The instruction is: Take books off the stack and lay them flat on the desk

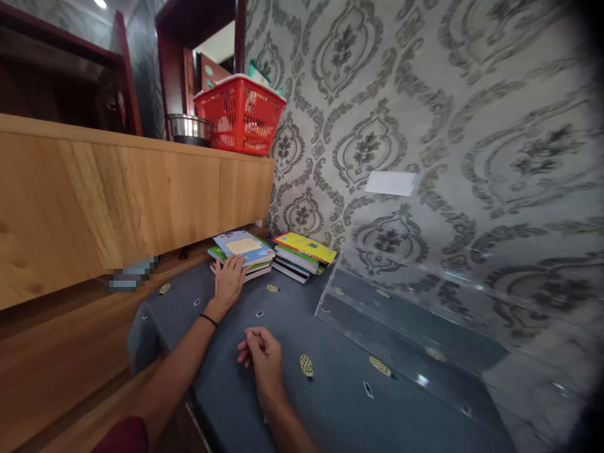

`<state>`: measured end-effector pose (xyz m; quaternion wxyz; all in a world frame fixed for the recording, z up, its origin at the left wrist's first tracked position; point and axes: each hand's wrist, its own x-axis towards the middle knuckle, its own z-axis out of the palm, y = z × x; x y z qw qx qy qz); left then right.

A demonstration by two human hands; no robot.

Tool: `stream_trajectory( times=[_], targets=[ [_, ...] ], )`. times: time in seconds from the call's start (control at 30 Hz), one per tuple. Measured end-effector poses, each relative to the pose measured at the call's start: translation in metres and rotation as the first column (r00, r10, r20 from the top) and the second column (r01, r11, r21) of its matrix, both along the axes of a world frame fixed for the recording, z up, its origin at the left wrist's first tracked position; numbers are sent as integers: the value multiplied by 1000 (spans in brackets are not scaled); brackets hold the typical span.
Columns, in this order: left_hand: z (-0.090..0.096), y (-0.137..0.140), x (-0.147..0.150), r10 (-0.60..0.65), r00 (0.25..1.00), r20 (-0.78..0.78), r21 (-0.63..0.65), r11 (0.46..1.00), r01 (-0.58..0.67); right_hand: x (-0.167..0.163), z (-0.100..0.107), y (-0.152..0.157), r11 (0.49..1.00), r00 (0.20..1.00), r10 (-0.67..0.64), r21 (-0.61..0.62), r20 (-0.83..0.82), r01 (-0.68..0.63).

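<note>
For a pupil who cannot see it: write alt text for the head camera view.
A person's left hand rests on a stack of books on a grey-blue tablecloth, the right hand loosely curled nearby. A second book stack and clear acrylic stand sit by a patterned wall.

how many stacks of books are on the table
2. One stack lies at the far left of the grey cloth, under the left hand's fingertips. The second stack, yellow book on top, sits just right of it by the wall. None seem hidden.
</note>
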<state>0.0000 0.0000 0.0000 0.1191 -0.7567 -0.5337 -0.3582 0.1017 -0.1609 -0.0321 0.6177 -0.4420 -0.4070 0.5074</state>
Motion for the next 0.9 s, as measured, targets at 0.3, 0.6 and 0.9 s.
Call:
stream_trajectory(
  times=[0.3,0.6,0.9],
  targets=[
    [-1,13,-9,-53,999,9,109,993,51,1,-7,5,1000,999,16,-9,42,-15],
    [-7,19,-12,-10,1000,5,13,1000,10,4,-4,1,999,996,27,-33,90,-25],
    [0,15,-16,-140,990,-17,56,988,141,5,-7,1,995,991,29,-100,127,-16]
  ],
)
